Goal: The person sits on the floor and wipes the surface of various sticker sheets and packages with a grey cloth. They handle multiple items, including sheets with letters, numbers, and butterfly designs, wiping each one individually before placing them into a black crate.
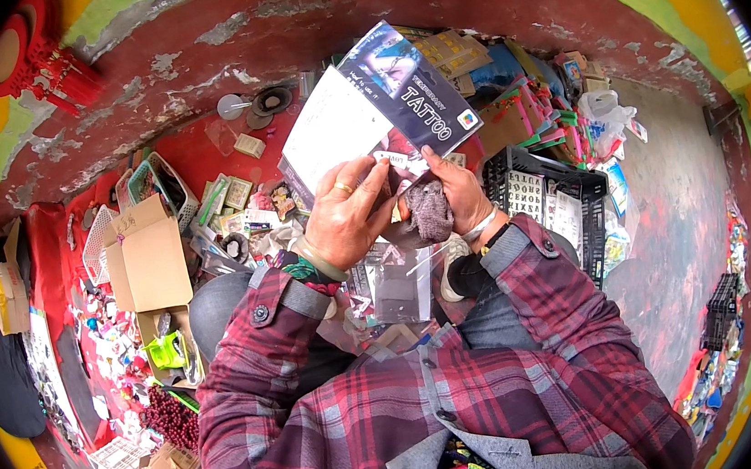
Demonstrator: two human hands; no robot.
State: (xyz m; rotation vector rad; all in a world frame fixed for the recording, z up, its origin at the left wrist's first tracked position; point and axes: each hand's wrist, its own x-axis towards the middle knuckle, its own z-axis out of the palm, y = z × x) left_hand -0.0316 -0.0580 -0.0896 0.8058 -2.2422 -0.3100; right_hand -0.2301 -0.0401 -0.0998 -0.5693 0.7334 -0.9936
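In front of me is a flat sticker packet [416, 93], tilted, with a dark printed card and a white sheet. My left hand [347, 212], with a ring on one finger, is closed at its lower edge, the fingertips pressed together by a small white label. On the packet's lower right corner lies the thumb of my right hand [463, 193], its other fingers behind. A crumpled grey-brown cloth [431, 212] hangs against my right fingers; I cannot tell what is inside it. Below my hands lies a clear plastic bag [400, 291].
A black plastic crate [589, 212] with printed sheets stands at right, near a white plastic bag [603, 119]. On the left are an open cardboard box [147, 258], a green-rimmed basket [170, 178] and dark red beads [171, 419]. Small goods cover the red ground. A low, peeling wall [280, 25] curves behind.
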